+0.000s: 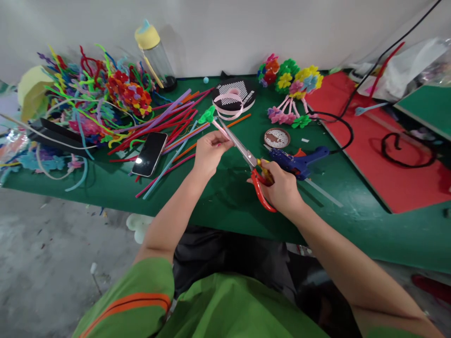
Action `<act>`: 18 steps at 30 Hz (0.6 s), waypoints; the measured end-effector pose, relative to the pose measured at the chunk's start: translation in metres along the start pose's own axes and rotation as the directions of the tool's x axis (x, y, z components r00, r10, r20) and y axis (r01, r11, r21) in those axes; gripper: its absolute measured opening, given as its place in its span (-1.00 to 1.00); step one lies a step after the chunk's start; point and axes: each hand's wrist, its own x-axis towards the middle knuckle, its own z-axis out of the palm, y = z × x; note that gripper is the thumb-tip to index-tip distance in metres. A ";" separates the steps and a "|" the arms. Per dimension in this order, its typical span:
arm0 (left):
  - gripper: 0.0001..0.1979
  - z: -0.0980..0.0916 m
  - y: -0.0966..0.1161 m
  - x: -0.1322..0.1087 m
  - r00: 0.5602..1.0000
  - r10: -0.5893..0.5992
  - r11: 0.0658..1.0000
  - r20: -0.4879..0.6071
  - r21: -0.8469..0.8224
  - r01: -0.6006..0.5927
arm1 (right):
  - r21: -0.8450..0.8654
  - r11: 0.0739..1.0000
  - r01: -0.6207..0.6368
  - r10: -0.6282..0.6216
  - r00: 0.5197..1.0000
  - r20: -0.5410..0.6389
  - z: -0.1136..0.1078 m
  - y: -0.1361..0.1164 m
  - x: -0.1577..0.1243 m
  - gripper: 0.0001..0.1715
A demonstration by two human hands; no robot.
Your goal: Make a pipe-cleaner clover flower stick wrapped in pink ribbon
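Observation:
My left hand (213, 149) is closed in a pinch on the pink stem of a green fuzzy flower (207, 115); the flower head points away from me. My right hand (280, 183) grips scissors (249, 157) by their red and yellow handles. Their long blades reach up and left, right beside the pink stem and my left fingertips. Whether the blades touch the stem I cannot tell. Just behind the flower lies a loosely looped roll of pink ribbon (229, 112), on a black disc with a white dotted pattern (248, 89).
Loose pipe cleaners (176, 119), a phone (150, 154) and a heap of fuzzy flowers (123, 91) lie left, near a bottle (158, 56). Right are a blue glue gun (303, 162) with a black cord, a round dish (277, 138), finished flowers (292, 82) and a red board (387, 159).

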 end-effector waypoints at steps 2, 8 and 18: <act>-0.82 0.001 0.000 -0.001 1.000 -0.013 1.000 -0.016 -0.012 0.013 | 0.012 1.000 0.023 -0.023 1.000 0.017 0.002 0.004 -0.002 -0.51; -0.82 0.003 0.001 -0.004 0.999 -0.010 1.000 -0.039 -0.029 0.008 | 0.052 0.999 -0.006 0.003 0.998 0.063 0.003 0.004 -0.004 -0.53; -0.82 0.001 0.000 -0.002 0.998 0.057 0.998 -0.018 0.017 -0.056 | 0.495 0.786 -0.371 0.273 0.926 0.260 -0.019 -0.024 0.011 -0.54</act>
